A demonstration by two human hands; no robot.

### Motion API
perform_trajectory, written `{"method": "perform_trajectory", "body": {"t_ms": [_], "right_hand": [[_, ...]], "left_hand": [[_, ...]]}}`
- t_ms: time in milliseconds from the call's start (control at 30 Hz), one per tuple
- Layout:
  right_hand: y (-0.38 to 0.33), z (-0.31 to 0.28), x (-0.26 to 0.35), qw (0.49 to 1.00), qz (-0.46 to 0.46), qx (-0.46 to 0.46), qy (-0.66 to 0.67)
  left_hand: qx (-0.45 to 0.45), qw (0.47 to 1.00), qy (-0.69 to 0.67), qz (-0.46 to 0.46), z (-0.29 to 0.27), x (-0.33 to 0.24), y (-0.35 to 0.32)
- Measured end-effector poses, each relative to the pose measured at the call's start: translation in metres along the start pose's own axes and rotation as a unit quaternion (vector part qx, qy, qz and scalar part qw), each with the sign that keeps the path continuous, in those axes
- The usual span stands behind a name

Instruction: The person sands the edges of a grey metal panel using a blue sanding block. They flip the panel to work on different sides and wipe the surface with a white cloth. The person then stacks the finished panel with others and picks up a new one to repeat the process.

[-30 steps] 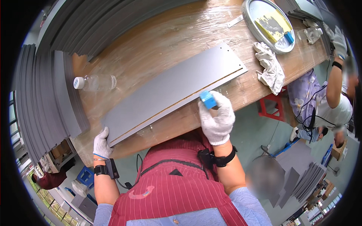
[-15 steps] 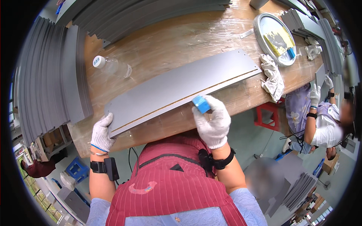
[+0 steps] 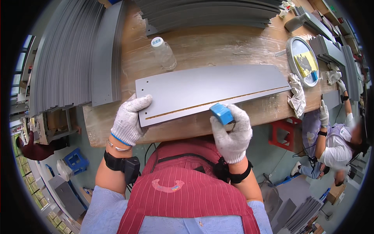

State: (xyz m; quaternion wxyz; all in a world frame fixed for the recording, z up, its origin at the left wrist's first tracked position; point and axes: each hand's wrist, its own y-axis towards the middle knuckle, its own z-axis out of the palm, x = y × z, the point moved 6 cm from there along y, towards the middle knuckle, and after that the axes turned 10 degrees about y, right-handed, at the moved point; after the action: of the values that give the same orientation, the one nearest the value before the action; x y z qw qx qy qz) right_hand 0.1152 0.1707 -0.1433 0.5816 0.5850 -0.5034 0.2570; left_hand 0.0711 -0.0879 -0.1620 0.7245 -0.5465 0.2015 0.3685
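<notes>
Nearest the camera, a red striped apron (image 3: 183,199) covers the person's chest, with both forearms rising from it toward the bench.

The right hand (image 3: 232,132), in a white knit glove, is curled closed around a small blue block (image 3: 221,113), gripped between thumb and fingers and set against the near long edge of a long grey panel (image 3: 210,89). The left hand (image 3: 127,120), also gloved, lies mostly flat with fingers spread loosely, pressing on the panel's near left corner without gripping anything.

The panel lies flat across the wooden workbench (image 3: 218,43), its near edge close to the bench's front edge. A thin brown line runs lengthwise along it just inside that edge, and small holes show near its left end.

This looks like an edge-finishing step: the block seems to be rubbed or scraped along the near edge while the other hand keeps the panel from sliding. The block sits a little right of the middle, so the stroke appears only partly along. A next move would call for steady downward pressure from the left hand and the block kept square to the edge.

Beyond the panel, a clear plastic bottle (image 3: 163,54) with a white cap lies on the bench. To the right sit a crumpled white rag (image 3: 298,95) and a round metal dish (image 3: 303,60). Stacks of grey panels (image 3: 66,58) fill the left and far side. At the far right, another person (image 3: 337,142) in gloves works.
</notes>
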Motion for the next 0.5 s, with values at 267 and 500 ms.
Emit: {"method": "perform_trajectory", "body": {"t_ms": [267, 500], "right_hand": [[0.004, -0.008, 0.026, 0.998, 0.003, -0.061, -0.032], [0.002, 0.052, 0.088, 0.989, -0.111, 0.097, -0.013]], "left_hand": [[0.114, 0.991, -0.061, 0.036, 0.02, -0.015, -0.015], [0.139, 0.987, -0.069, 0.042, 0.025, -0.01, -0.015]]}}
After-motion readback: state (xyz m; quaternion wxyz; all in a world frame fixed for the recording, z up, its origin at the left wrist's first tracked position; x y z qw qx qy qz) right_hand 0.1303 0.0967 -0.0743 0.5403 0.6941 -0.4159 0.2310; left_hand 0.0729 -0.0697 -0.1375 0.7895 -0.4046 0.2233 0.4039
